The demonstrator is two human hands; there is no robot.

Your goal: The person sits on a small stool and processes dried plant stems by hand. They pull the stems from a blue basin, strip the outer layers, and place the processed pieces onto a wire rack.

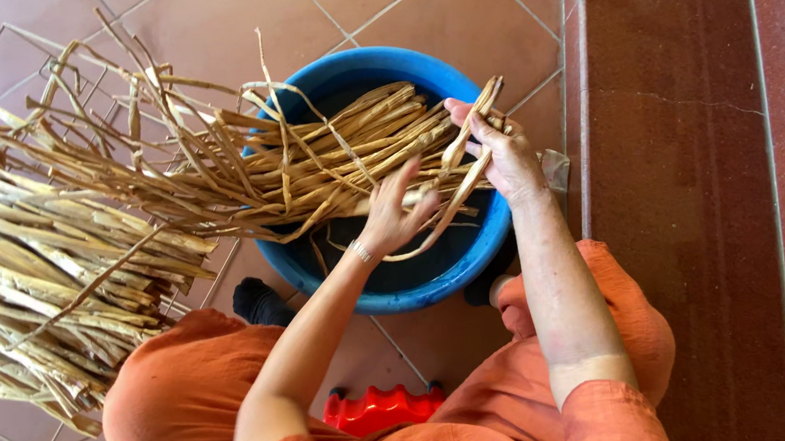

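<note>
A blue plastic basin (pixel 436 279) stands on the tiled floor in front of me. Long dry tan fibre strips (pixel 338 154) lie across its rim and trail left into a big bundle (pixel 32 265). My left hand (pixel 394 213), with a thin bracelet at the wrist, pinches a strip over the middle of the basin. My right hand (pixel 501 148) grips the end of a few strips at the basin's right rim, and one strip curves between the two hands. My knees in orange cloth frame the basin.
A red plastic stool (pixel 382 408) shows between my legs. Dark-socked feet (pixel 261 302) rest beside the basin. A metal wire rack (pixel 33 73) lies under the bundle at left. A dark red speckled step (pixel 695 172) runs along the right.
</note>
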